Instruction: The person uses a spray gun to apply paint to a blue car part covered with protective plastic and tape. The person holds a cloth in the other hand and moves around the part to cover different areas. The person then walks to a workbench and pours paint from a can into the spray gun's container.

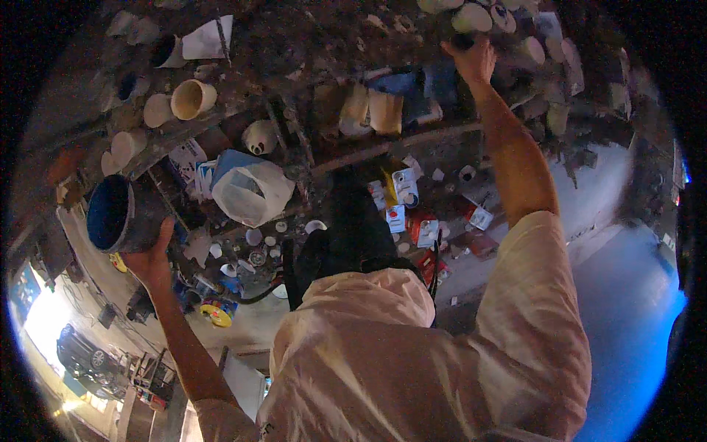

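Observation:
At the left, my left hand (151,254) is closed on a wide round pot (140,217), grey outside with a dark blue inside. The pot lies tilted, its mouth turned to the left. My right arm stretches up to the top right, where my right hand (475,60) reaches among a heap of pale rounded pots (471,18). Its thumb and fingers curve around a dark shape beside the lowest of them. Dim light hides what that shape is and most of the fingertips.
Crowded shelves hold a cream pot (194,99), a white pot (260,137) and a clear plastic bag (254,193). Tan cartons (384,110) stand farther right. Lower down are several small white pieces, red-and-white boxes (425,228) and a yellow lid (216,315). A car (88,357) shows at lower left.

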`<action>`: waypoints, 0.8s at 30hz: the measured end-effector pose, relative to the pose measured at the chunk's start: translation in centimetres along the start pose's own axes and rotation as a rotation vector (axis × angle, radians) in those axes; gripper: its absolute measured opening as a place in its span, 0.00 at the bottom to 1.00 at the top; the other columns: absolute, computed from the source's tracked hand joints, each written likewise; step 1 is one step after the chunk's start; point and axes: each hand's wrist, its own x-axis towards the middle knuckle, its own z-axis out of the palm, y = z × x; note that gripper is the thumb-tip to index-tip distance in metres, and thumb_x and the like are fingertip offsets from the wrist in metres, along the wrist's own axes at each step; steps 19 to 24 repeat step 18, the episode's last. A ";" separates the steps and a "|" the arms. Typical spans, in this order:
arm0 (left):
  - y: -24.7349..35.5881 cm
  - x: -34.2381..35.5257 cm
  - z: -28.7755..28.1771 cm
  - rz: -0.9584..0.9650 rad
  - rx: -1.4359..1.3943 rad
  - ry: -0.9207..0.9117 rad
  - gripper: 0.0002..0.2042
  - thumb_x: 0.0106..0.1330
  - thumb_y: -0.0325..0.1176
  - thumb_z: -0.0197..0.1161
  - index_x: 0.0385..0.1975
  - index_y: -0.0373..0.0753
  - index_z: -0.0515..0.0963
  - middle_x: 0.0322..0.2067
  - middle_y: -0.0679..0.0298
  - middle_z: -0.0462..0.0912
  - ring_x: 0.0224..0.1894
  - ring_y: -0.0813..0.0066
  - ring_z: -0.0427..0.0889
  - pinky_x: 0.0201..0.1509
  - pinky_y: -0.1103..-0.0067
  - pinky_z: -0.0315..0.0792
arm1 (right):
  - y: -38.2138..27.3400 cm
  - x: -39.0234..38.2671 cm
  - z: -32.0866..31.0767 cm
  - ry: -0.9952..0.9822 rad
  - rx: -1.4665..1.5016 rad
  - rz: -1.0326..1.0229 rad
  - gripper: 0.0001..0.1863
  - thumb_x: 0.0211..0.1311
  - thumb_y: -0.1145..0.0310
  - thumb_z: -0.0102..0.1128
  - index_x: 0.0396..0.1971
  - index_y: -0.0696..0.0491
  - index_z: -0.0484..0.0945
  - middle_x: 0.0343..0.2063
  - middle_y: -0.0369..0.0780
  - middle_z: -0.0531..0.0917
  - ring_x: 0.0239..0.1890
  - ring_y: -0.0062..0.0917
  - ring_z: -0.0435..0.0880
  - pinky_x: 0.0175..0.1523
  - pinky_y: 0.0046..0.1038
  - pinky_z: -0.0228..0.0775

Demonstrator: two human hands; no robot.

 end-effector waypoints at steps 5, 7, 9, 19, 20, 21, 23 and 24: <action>0.2 -0.8 0.5 -0.066 -0.077 0.019 0.37 0.49 0.28 0.83 0.60 0.29 0.72 0.54 0.54 0.81 0.52 0.65 0.82 0.58 0.71 0.78 | -0.9 -5.4 -1.2 0.145 0.221 0.049 0.41 0.55 0.43 0.73 0.59 0.54 0.65 0.56 0.45 0.65 0.63 0.43 0.62 0.66 0.45 0.60; 0.3 -2.4 0.7 0.019 -0.090 -0.056 0.36 0.49 0.28 0.83 0.60 0.30 0.72 0.54 0.55 0.81 0.52 0.65 0.82 0.57 0.72 0.78 | 0.0 -8.7 -2.3 -0.074 0.609 0.419 0.56 0.68 0.48 0.65 0.78 0.51 0.32 0.79 0.40 0.31 0.80 0.39 0.29 0.81 0.45 0.40; -0.1 -4.0 0.5 0.039 -0.111 -0.068 0.36 0.50 0.28 0.83 0.59 0.30 0.73 0.53 0.56 0.82 0.51 0.66 0.82 0.57 0.72 0.78 | 1.8 -15.1 -2.6 0.308 0.320 0.159 0.38 0.58 0.48 0.72 0.59 0.54 0.65 0.55 0.44 0.65 0.62 0.42 0.62 0.67 0.43 0.60; -8.9 -10.3 -2.3 -0.231 0.436 0.066 0.25 0.65 0.33 0.72 0.60 0.33 0.75 0.52 0.56 0.84 0.48 0.67 0.83 0.54 0.72 0.79 | 14.1 -49.9 16.5 -0.371 -0.080 0.529 0.36 0.54 0.58 0.74 0.62 0.52 0.72 0.55 0.49 0.79 0.59 0.48 0.76 0.63 0.45 0.68; -8.9 -10.3 -2.3 -0.231 0.436 0.066 0.25 0.65 0.33 0.72 0.60 0.33 0.75 0.52 0.56 0.84 0.48 0.67 0.83 0.54 0.72 0.79 | 14.1 -49.9 16.5 -0.371 -0.080 0.529 0.36 0.54 0.58 0.74 0.62 0.52 0.72 0.55 0.49 0.79 0.59 0.48 0.76 0.63 0.45 0.68; -8.9 -10.3 -2.3 -0.231 0.436 0.066 0.25 0.65 0.33 0.72 0.60 0.33 0.75 0.52 0.56 0.84 0.48 0.67 0.83 0.54 0.72 0.79 | 14.1 -49.9 16.5 -0.371 -0.080 0.529 0.36 0.54 0.58 0.74 0.62 0.52 0.72 0.55 0.49 0.79 0.59 0.48 0.76 0.63 0.45 0.68; -8.9 -10.3 -2.3 -0.231 0.436 0.066 0.25 0.65 0.33 0.72 0.60 0.33 0.75 0.52 0.56 0.84 0.48 0.67 0.83 0.54 0.72 0.79 | 14.1 -49.9 16.5 -0.371 -0.080 0.529 0.36 0.54 0.58 0.74 0.62 0.52 0.72 0.55 0.49 0.79 0.59 0.48 0.76 0.63 0.45 0.68; -8.9 -10.3 -2.3 -0.231 0.436 0.066 0.25 0.65 0.33 0.72 0.60 0.33 0.75 0.52 0.56 0.84 0.48 0.67 0.83 0.54 0.72 0.79 | 14.1 -49.9 16.5 -0.371 -0.080 0.529 0.36 0.54 0.58 0.74 0.62 0.52 0.72 0.55 0.49 0.79 0.59 0.48 0.76 0.63 0.45 0.68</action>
